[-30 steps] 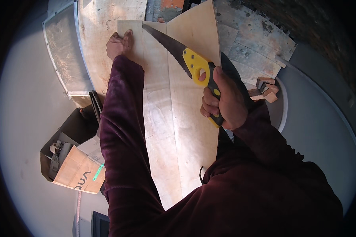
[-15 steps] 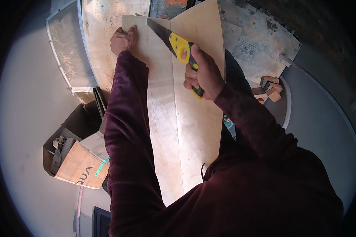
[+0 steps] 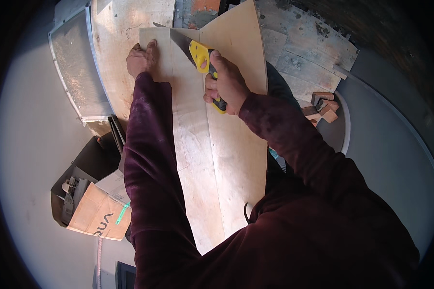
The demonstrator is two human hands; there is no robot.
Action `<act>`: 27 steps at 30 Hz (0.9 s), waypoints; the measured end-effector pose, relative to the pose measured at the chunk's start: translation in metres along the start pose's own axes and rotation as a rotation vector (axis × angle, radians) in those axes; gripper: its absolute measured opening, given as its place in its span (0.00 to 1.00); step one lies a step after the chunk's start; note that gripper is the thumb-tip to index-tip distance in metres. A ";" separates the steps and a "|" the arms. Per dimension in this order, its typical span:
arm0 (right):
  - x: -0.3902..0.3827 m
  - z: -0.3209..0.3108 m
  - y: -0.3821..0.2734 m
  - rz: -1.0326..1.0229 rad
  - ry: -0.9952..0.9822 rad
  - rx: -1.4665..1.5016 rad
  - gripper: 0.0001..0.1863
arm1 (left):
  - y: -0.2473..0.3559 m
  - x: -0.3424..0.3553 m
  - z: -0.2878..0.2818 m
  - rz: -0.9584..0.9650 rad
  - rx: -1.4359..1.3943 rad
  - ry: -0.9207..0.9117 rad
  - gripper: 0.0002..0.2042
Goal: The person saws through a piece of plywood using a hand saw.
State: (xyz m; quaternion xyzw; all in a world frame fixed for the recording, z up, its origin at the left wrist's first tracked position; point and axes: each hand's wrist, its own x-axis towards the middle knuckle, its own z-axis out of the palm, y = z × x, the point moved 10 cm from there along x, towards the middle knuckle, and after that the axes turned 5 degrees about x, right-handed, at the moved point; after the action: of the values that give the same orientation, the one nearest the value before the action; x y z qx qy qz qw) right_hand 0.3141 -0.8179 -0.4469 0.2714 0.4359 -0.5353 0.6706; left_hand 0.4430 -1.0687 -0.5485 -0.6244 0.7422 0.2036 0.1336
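Observation:
My right hand (image 3: 230, 83) is closed around the black-and-yellow handle of a handsaw (image 3: 199, 54). The dark toothed blade slants up and left across the far edge of a pale plywood sheet (image 3: 238, 144), and its tip pokes out beyond that edge. Beside the blade, my left hand (image 3: 142, 59) grips the sheet near its far left corner, the thumb lying on top; some fingers are hidden at the edge. A faint line runs down the sheet from the blade toward my body.
Beneath the far end lies another wooden board (image 3: 112, 62), with a framed mesh panel (image 3: 74, 65) to its left. An open cardboard box (image 3: 94, 207) of odds and ends stands at left. Brick pieces (image 3: 327, 107) lie on the right, near stained planks (image 3: 304, 67).
My right hand has pushed the saw forward and left, so more of the blade tip shows past the sheet's far edge. The left hand keeps its hold; the whole view has shifted slightly.

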 end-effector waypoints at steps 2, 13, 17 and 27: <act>-0.067 -0.005 0.003 0.034 -0.042 -0.073 0.24 | -0.029 0.004 -0.001 -0.026 0.030 0.043 0.29; -0.050 -0.004 0.010 0.031 -0.023 -0.051 0.23 | -0.047 0.009 0.006 -0.021 -0.040 0.098 0.29; -0.104 -0.039 -0.025 -0.008 0.034 -0.068 0.25 | 0.003 -0.004 -0.001 0.019 -0.080 0.048 0.29; -0.085 -0.025 -0.012 -0.015 0.004 -0.119 0.27 | -0.004 -0.003 -0.003 -0.019 -0.044 -0.024 0.28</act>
State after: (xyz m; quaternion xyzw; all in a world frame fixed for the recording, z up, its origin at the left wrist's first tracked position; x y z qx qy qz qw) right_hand 0.2908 -0.7591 -0.3828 0.2287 0.4703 -0.5131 0.6806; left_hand 0.4479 -1.0680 -0.5452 -0.6318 0.7298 0.2260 0.1307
